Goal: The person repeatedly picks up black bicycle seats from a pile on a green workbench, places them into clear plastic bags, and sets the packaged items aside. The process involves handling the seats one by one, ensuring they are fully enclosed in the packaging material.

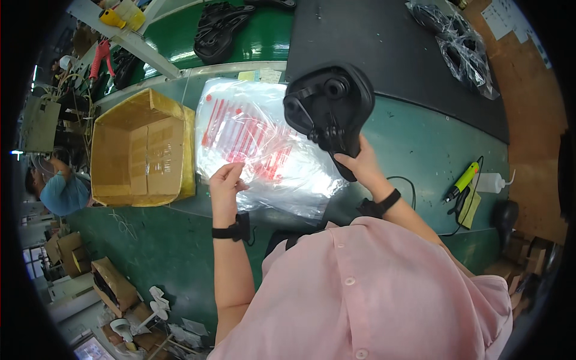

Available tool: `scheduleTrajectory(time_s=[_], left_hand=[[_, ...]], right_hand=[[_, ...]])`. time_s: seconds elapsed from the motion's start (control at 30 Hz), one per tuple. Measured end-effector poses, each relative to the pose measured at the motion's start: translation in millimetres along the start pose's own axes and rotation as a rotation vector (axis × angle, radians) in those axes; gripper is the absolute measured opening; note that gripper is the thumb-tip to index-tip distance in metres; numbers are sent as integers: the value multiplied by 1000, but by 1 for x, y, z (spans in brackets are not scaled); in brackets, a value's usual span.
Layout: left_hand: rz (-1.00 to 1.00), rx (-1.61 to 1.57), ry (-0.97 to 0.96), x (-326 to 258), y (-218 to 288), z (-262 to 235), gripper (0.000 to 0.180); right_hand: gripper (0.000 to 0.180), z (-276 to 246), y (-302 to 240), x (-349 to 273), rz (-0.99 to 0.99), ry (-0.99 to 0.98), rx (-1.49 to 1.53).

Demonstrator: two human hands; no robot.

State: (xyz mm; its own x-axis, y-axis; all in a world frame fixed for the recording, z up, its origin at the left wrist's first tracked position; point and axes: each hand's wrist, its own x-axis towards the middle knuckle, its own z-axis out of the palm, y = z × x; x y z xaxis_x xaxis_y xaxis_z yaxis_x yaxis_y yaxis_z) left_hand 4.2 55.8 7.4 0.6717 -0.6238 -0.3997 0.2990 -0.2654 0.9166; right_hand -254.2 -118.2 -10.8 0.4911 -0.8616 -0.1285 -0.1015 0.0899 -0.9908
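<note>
A black bicycle saddle [360,96] is held up over the table, its underside with clamp and round dampers facing me. The fingers of my right hand [363,163] are wrapped round its narrow nose. Below and to the left lies a stack of clear plastic bags [225,111] with red print. My left hand [227,180] is at the near left part of the stack, its thumb and fingers pinched together on the thin film of a bag.
An open cardboard box [144,153] edged with yellow tape stands left of the bags. Other black saddles [219,33] lie on the green belt beyond. A bagged saddle [462,51] rests on the black mat [360,36]. At right are a green electric screwdriver [467,179] and a squeeze bottle [492,182].
</note>
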Motion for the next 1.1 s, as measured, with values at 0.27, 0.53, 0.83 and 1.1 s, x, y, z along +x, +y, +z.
scheduleTrajectory(time_s=[0.27,0.53,0.83,1.1], left_hand=[[86,-261,141,27,-12,28,17],[735,581,-550,-84,48,78,14],[811,399,-1021,-127,19,154,20],[400,354,-708,-21,20,114,34]], right_hand=[[50,18,-18,-21,-406,-317,-775],[48,25,1,-17,46,-407,-554],[52,22,-5,-11,372,-140,277],[34,-139,-36,108,359,357,352]])
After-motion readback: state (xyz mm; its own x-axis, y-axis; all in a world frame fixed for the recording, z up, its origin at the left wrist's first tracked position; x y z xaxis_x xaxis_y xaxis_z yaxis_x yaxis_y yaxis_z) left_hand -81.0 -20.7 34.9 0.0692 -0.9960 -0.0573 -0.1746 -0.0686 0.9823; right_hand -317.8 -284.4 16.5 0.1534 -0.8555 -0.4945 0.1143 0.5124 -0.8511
